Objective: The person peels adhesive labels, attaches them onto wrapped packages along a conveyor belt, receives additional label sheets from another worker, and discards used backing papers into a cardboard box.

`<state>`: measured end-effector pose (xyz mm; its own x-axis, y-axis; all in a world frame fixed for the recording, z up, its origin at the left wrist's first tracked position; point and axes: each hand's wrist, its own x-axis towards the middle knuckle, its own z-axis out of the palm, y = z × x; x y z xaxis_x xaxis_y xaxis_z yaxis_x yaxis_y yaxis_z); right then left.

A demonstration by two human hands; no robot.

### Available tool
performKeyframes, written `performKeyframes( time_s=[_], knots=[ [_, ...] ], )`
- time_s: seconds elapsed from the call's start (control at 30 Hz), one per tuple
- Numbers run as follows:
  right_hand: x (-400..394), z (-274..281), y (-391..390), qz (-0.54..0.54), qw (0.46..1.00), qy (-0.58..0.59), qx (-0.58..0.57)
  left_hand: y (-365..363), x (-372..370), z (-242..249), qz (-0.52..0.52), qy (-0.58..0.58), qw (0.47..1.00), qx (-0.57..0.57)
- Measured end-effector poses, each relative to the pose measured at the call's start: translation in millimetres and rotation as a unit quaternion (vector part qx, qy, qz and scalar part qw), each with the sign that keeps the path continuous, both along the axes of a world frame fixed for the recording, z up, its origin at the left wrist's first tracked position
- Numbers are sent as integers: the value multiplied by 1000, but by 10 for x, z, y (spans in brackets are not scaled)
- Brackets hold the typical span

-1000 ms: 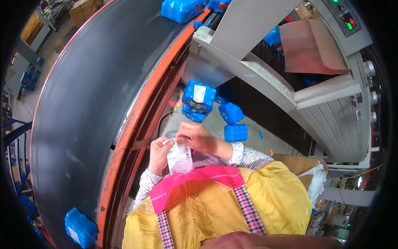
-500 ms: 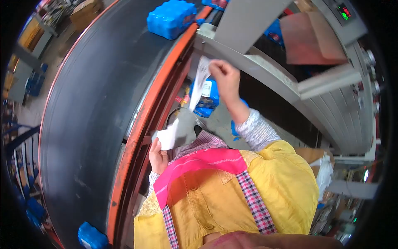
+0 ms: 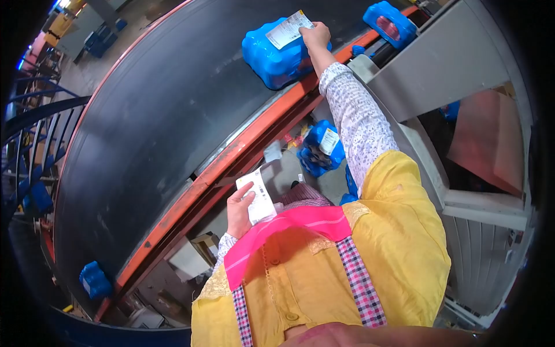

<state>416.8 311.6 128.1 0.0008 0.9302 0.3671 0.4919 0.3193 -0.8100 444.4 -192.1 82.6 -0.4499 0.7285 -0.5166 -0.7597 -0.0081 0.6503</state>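
My right hand [image 3: 315,38] reaches out over the conveyor, fingers pinched on the edge of a white printed label [image 3: 289,29]. The label lies across the top of a blue shrink-wrapped pack [image 3: 260,56] on the black belt. Lower down, near my apron, my left hand [image 3: 238,211] grips a stack of white printed labels [image 3: 258,195], its thumb over the front. A second blue wrapped pack [image 3: 389,24] sits beyond my right hand, by the machine's mouth.
The curved black conveyor belt [image 3: 150,133] has an orange side rail [image 3: 173,217]. Farther along it lies another blue pack [image 3: 95,280]. On the floor between belt and machine stands a labelled blue pack [image 3: 321,149]. A grey machine housing [image 3: 445,63] rises at right.
My right hand has carried a label up and away from my body onto the blue pack. My left hand still has its labels. A further pack has come into fuller view by the machine.
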Motion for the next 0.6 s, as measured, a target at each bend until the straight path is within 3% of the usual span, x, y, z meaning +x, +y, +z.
performKeyframes(
  time_s=[0.17, 0.2, 0.3, 0.33, 0.43, 0.5, 0.57, 0.6],
  knots=[
    [-185, -163, -465, 43, 984, -160, 65, 37, -65, -9, -9, 74, 996, 49],
    [-190, -104, -692, 74, 978, -157, 112, 36, -84, 24, -24, 65, 996, 52],
    [-149, 257, -1332, 32, 911, -266, 313, 5, -172, 105, -3, 18, 997, 75],
    [-172, 188, -1309, 132, 896, -292, 307, -19, -193, 100, -16, 69, 995, 70],
    [-422, -241, -1327, 417, 846, -292, 158, -65, -275, 118, -1, 64, 995, 71],
    [-529, -278, -1579, 321, 868, -360, 119, -120, -323, 41, -1, 138, 989, 60],
    [-624, 84, -2076, 258, 857, -440, 67, -154, -329, 28, 3, 184, 981, 67],
    [-738, 39, -2206, 283, 834, -465, 93, -162, -336, 33, 4, 205, 977, 64]
  ],
)
